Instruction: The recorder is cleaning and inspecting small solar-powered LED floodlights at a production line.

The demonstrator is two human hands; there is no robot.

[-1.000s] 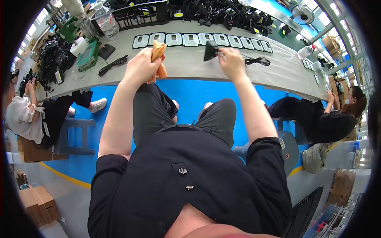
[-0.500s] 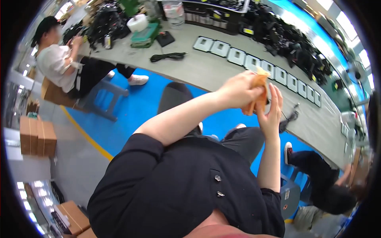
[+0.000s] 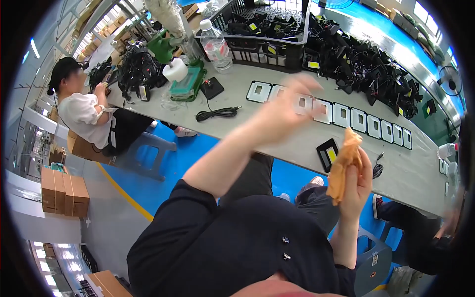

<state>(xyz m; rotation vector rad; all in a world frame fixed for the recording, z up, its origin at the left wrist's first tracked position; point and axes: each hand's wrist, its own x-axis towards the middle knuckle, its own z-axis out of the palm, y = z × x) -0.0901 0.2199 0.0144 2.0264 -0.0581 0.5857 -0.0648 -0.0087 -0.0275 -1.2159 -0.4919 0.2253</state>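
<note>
Head view, right hand (image 3: 357, 184) gripping orange cloth (image 3: 344, 166), left hand (image 3: 283, 110) raised, blurred

the left hand (image 3: 284, 106) is a motion smear, its grip unreadable, and it hides part of the row of white frames (image 3: 356, 119) on the worktop (image 3: 297, 143). the right hand (image 3: 357, 183) covers the lower orange cloth (image 3: 343, 166).

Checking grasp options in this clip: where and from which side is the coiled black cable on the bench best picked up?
Probably at the bunched coil of the black cable, coming straight down from above. It lies flat on the grey bench with bare surface around it, and its loops make the thickest part. The loose plug end trailing right would likely let the coil dangle. Both hands are away from it: right hand holds an orange cloth.
</note>
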